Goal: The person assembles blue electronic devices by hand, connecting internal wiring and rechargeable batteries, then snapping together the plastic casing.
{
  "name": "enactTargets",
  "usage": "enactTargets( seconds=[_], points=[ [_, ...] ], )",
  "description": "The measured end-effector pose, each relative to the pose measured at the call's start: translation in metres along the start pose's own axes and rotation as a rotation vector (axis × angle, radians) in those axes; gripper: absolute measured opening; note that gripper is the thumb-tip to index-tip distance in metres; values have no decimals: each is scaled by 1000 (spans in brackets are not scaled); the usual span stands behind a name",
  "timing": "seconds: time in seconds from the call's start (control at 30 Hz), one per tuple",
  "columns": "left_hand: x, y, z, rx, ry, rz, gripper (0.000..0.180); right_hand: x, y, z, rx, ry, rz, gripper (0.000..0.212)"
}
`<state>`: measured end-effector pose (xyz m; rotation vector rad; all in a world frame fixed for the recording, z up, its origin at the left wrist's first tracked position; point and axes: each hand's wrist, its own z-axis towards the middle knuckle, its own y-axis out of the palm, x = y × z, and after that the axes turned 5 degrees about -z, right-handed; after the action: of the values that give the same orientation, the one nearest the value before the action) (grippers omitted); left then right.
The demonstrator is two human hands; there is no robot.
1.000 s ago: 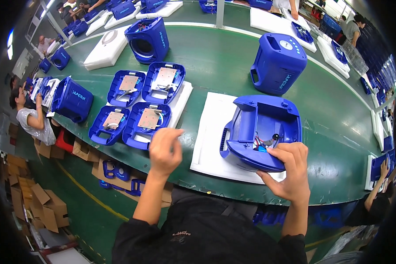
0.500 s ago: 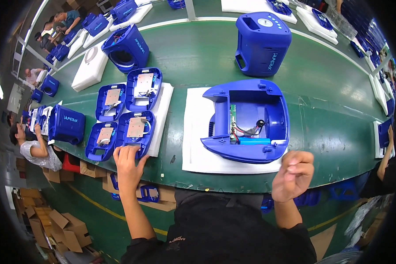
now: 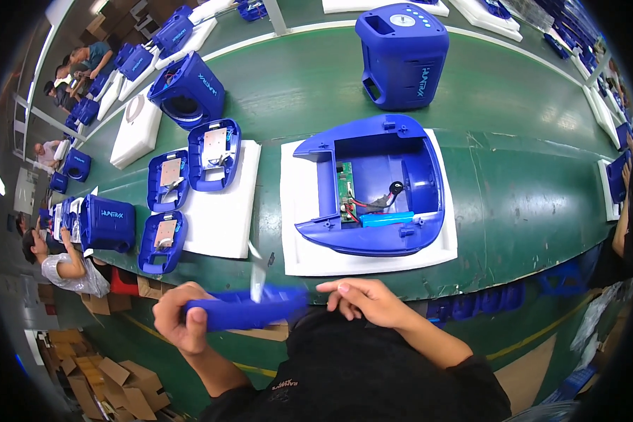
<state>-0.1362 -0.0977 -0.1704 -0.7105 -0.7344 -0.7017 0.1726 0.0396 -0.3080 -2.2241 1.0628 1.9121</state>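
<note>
Above the table's near edge, my left hand (image 3: 179, 320) grips a blue plastic cover (image 3: 243, 313) by its left end. A pale flat cable (image 3: 258, 274) stands up from that cover, blurred by motion. My right hand (image 3: 366, 299) is at the cover's right end, fingers apart, index stretched toward it; whether it touches cannot be seen. Beyond, a blue housing (image 3: 432, 179) lies with its hollow side up on a white foam pad (image 3: 299, 264). Inside it show a green circuit board (image 3: 346, 186), dark and red wires, and a bright blue cylinder (image 3: 387, 219).
Three similar blue covers with copper-coloured plates, one of them a cover (image 3: 214, 151), lie around a second foam pad (image 3: 225, 232). Blue cases, including an upright case (image 3: 404, 63), stand farther back. Other people work at left and right. Cardboard boxes (image 3: 123, 383) sit on the floor.
My left hand has lifted the near right cover off the left foam pad and brought it toward me. My right hand has moved left, its fingers opening out. The view has shifted slightly.
</note>
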Motion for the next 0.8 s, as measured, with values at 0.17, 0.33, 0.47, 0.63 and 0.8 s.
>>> enactTargets(
  seconds=[0.17,0.33,0.47,0.63,0.8],
  points=[
    [-6,24,0,-238,-167,-188,37,4,17,5,-187,131,207,49],
    [-17,30,6,-595,-249,-140,26,13,19,6,-168,91,345,41],
    [-34,26,1,-633,-318,-374,52,2,15,2,-65,9,562,37],
    [-37,27,2,-684,-415,-519,65,26,3,5,49,-49,630,30],
    [-50,28,-7,-708,-400,-527,69,4,20,12,109,44,537,23]
  ],
)
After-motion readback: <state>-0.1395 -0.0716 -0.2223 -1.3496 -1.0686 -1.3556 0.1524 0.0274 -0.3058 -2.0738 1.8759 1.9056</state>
